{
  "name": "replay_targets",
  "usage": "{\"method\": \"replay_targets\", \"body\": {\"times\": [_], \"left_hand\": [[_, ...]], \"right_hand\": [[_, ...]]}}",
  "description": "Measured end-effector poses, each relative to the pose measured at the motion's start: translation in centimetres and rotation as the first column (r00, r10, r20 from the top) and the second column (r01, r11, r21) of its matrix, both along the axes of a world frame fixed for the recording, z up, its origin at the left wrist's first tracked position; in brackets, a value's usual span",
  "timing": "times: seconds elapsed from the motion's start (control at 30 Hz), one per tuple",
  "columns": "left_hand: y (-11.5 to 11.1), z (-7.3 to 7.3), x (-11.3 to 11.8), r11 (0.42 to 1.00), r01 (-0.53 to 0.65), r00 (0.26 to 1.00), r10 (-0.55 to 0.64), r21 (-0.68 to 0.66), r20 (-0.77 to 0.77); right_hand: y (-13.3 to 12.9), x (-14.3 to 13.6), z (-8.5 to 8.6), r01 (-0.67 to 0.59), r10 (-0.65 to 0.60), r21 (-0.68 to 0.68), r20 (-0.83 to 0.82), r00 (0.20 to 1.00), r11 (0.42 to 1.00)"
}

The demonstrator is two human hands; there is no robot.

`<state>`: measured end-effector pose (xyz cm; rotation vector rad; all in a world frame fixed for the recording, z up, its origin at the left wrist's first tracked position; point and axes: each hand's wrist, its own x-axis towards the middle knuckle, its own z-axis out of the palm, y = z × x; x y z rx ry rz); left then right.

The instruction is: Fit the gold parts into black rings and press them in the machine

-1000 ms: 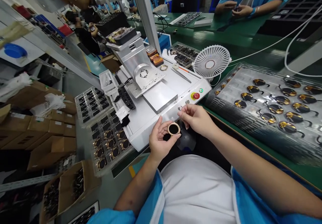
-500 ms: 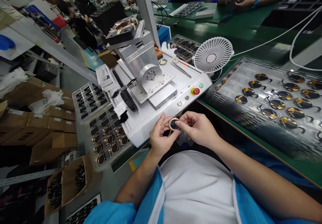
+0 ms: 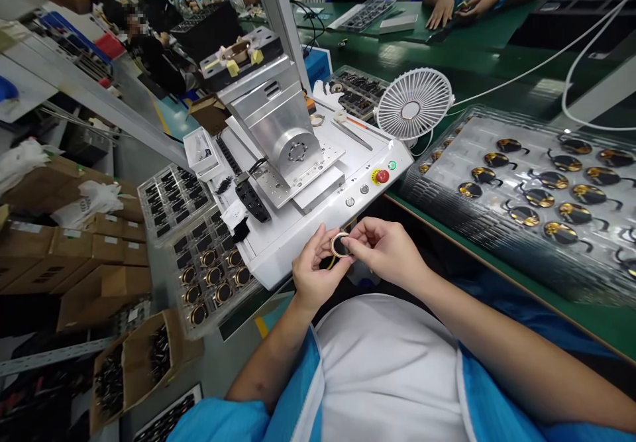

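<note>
Between my two hands, in front of my body, is a round watch case (image 3: 340, 246) with a gold-coloured rim and a dark face. My left hand (image 3: 318, 271) is closed around its left and lower edge, thumb below and fingers behind. My right hand (image 3: 386, 251) pinches its right edge with thumb and forefinger. Just beyond my hands stands a white machine (image 3: 318, 230) with push buttons and a red emergency stop (image 3: 381, 176). A metal fixture (image 3: 278, 124) rises from it, with a ring-shaped part (image 3: 237, 51) on its top plate.
To the left, a clear tray (image 3: 218, 283) carries similar round cases. On the right, stacked trays (image 3: 497, 203) carry round dark parts with short tails. A white fan (image 3: 415, 104) and tweezers (image 3: 352, 134) are behind the buttons. Across the green table, a co-worker's hands (image 3: 442, 12) handle something small.
My view has shifted slightly. Both hands keep hold of the watch case in nearly the same place. The co-worker's one hand has lowered to the table, apart from the other.
</note>
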<state>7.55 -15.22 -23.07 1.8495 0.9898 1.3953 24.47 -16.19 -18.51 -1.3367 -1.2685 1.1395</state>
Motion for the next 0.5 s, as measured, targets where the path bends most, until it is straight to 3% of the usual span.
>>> {"method": "replay_targets", "body": {"times": [0.1, 0.2, 0.27, 0.3, 0.37, 0.4, 0.47, 0.5], "left_hand": [[-0.2, -0.1, 0.0, 1.0, -0.003, 1.0, 0.003, 0.003, 0.021], [-0.3, -0.3, 0.4, 1.0, 0.009, 1.0, -0.009, -0.005, 0.029], [-0.2, 0.0, 0.9, 0.998, 0.065, 0.998, -0.064, -0.014, 0.014], [-0.1, 0.4, 1.2, 0.994, 0.112, 0.994, -0.111, -0.012, 0.019], [0.1, 1.7, 1.7, 0.973, 0.232, 0.969, -0.232, 0.003, 0.085], [0.0, 2.5, 1.8, 0.956, 0.294, 0.946, -0.293, 0.011, 0.138], [-0.4, 4.4, 1.7, 0.934, 0.358, 0.914, -0.346, -0.018, 0.21], [-0.9, 5.4, 1.4, 0.938, 0.34, 0.926, -0.32, -0.073, 0.201]], "right_hand": [[0.2, -0.1, -0.3, 0.017, -0.018, -0.021, -0.041, 0.999, 1.0], [0.2, 0.3, -0.5, -0.081, 0.052, -0.135, -0.203, 0.978, 0.988], [-0.3, 1.6, -0.5, -0.14, 0.073, -0.198, -0.309, 0.948, 0.97], [-0.9, 2.8, -0.5, -0.107, 0.033, -0.209, -0.328, 0.944, 0.972], [-2.7, 6.3, -0.3, 0.107, -0.157, -0.189, -0.275, 0.948, 0.976], [-4.0, 8.4, -0.2, 0.264, -0.295, -0.168, -0.202, 0.934, 0.95], [-6.7, 12.9, 0.1, 0.574, -0.572, -0.084, 0.05, 0.819, 0.815], [-8.0, 14.9, 0.3, 0.705, -0.688, -0.001, 0.217, 0.693, 0.709]]}}
